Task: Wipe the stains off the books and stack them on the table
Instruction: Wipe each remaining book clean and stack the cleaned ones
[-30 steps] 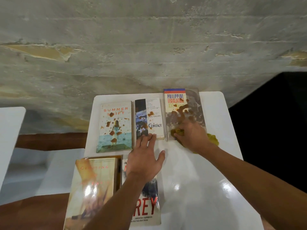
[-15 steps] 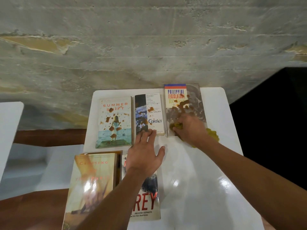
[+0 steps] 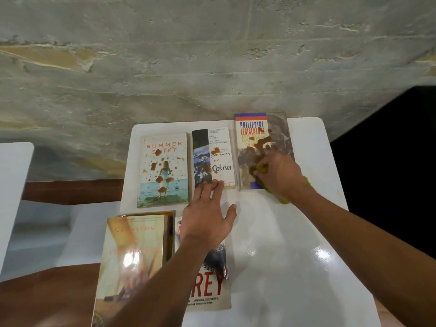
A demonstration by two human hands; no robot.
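Several books lie flat on a white table (image 3: 295,244). At the back right, the Philippine Legislature book (image 3: 253,135) carries brown stains. My right hand (image 3: 278,172) grips a yellow-green cloth (image 3: 283,198) and presses it on that cover. The Contact book (image 3: 213,156) in the middle and the Summer Shift book (image 3: 164,169) to its left are also spotted brown. My left hand (image 3: 207,215) lies flat with spread fingers, fingertips on the Contact book's near edge. Beneath that arm a book lettered "REY" (image 3: 212,289) is partly hidden. The Crossing book (image 3: 132,258) sits at the front left.
A rough concrete wall rises right behind the table. Another white surface (image 3: 14,185) shows at the far left, with a brown wooden ledge (image 3: 70,191) between. The table's right half holds no books. A dark area lies to the right.
My right hand with the cloth has slid a little up the Philippine Legislature cover, over the stains. My left hand has stayed where it was. The camera has tilted slightly.
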